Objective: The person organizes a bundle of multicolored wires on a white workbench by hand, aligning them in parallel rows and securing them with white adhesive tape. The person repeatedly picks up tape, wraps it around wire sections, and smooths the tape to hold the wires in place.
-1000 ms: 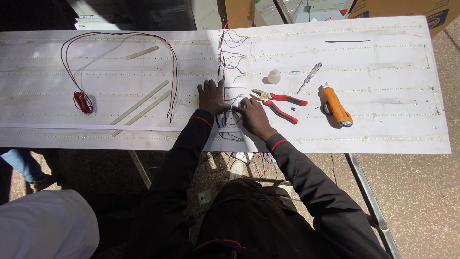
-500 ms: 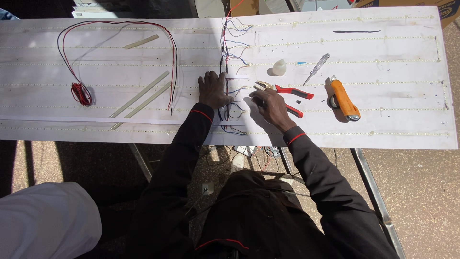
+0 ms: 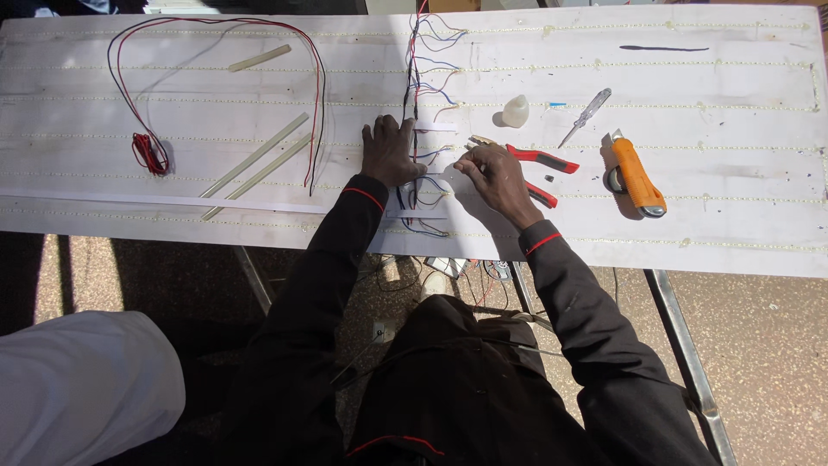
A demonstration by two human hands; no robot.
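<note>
Wire bundle (image 3: pixel 413 95) long axis runs away across bench (image 3: pixel 733 216) | left hand (image 3: pixel 390 151) flat on it | right hand (image 3: pixel 493 173) pinching a wire end, pliers (image 3: pixel 539 164) beside

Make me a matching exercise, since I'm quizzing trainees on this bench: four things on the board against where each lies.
Things:
1. knife
2. screwdriver
3. red coil
4. pliers

Places:
A. far left of the board, at the end of the looped red and black wire
B. just beside the right hand
C. right of the pliers, orange handle, nearest the board's right end of the four
D. between the small white bottle and the knife, lying slantwise

Pairs: 1-C, 2-D, 3-A, 4-B
</note>
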